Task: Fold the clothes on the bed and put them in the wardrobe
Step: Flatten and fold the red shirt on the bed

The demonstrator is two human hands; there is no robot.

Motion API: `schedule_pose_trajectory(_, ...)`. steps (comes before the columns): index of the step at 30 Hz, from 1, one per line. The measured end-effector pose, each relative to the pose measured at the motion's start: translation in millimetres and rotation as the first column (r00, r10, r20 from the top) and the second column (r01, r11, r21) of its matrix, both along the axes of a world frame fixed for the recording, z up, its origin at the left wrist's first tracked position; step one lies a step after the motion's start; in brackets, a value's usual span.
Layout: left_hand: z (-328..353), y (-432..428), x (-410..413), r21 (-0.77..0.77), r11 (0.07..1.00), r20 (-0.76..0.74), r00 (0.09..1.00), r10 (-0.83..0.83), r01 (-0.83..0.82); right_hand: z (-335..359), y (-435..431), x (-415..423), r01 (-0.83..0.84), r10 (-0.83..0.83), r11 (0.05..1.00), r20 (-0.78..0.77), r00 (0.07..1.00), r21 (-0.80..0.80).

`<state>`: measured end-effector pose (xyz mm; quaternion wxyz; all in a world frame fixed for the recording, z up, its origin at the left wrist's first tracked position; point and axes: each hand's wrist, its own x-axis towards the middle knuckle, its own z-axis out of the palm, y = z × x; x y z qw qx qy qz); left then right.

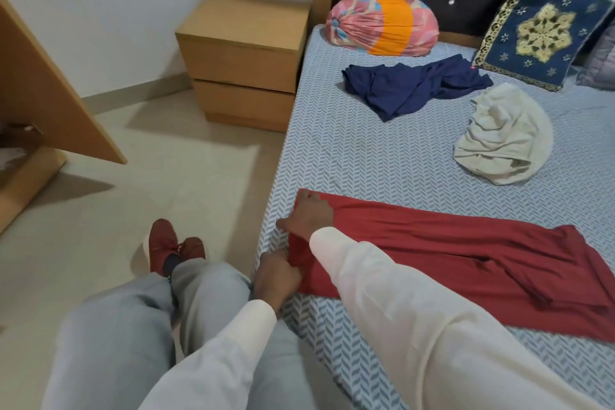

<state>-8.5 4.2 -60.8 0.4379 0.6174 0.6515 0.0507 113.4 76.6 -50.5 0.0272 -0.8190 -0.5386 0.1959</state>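
Red garment (pixel 449 250) at six o'clock on bed (pixel 382 150): left hand (pixel 278 276) pinches its corner, right hand (pixel 311 215) presses flat; align edges before folding

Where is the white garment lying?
In the head view, the white garment lies crumpled at the right of the bed, between the navy garment and the red garment.

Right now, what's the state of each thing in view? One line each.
red garment: laid out as a long strip on the bed, not fully folded
navy garment: crumpled, unfolded
white garment: crumpled heap, unfolded
left hand: grips the red garment's near corner
right hand: fingers flat on its far corner
nightstand drawers: both shut
wardrobe door: open
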Motion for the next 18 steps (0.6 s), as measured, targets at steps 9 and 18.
schedule_pose_trajectory(9, 15, -10, 12, 0.004, 0.999, 0.201, 0.979, 0.03, -0.032, 0, 6, 24, 0.068, -0.062, 0.997, -0.125, 0.99, 0.047)
schedule_pose_trajectory(18, 21, -49, 65, 0.26, 0.941, 0.149, 0.954, -0.262, 0.218, -17, -43, 128, 0.48, -0.372, 0.877, -0.605, 0.704, 0.02)
